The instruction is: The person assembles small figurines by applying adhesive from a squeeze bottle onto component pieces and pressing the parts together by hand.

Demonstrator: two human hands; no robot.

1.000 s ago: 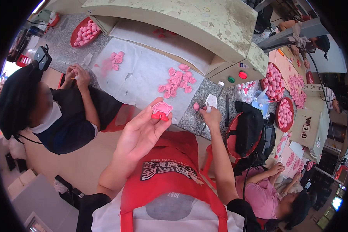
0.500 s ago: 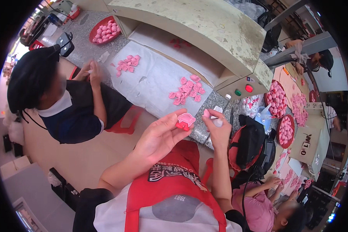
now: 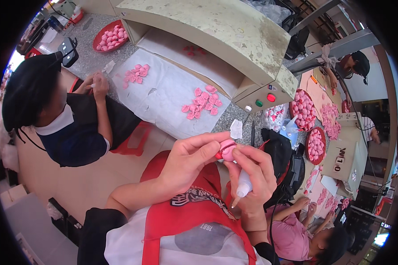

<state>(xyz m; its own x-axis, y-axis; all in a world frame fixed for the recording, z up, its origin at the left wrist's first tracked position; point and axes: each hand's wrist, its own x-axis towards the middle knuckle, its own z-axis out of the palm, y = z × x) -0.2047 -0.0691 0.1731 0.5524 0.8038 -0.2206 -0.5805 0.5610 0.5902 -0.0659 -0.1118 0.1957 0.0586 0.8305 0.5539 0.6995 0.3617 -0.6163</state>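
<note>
In front of my apron, both hands meet at a small rounded piece with a red part (image 3: 219, 155) and a pink part (image 3: 228, 151). My left hand (image 3: 183, 161) pinches the red side between thumb and fingers. The thumb and forefinger of my right hand (image 3: 257, 176) press on the pink side, and the two parts touch. A white squeeze bottle (image 3: 244, 184) with a narrow tip is also tucked in my right hand, its tip pointing down toward me. Beyond the hands, pink shaped pieces (image 3: 201, 104) lie on a white sheet (image 3: 161, 99), with another group (image 3: 136, 75) farther left.
A beige tunnel machine (image 3: 208, 33) with buttons stands at the back. A co-worker (image 3: 70, 132) works at left near a red bowl (image 3: 97, 47) of pink balls. At right are a black bag (image 3: 276, 150), more red bowls and other people. A paper scrap (image 3: 236, 129) lies by my fingers.
My right hand has moved in to my left, bringing the pink part against the red one. Before, the hands were apart and the red part's pink-outlined open face showed.
</note>
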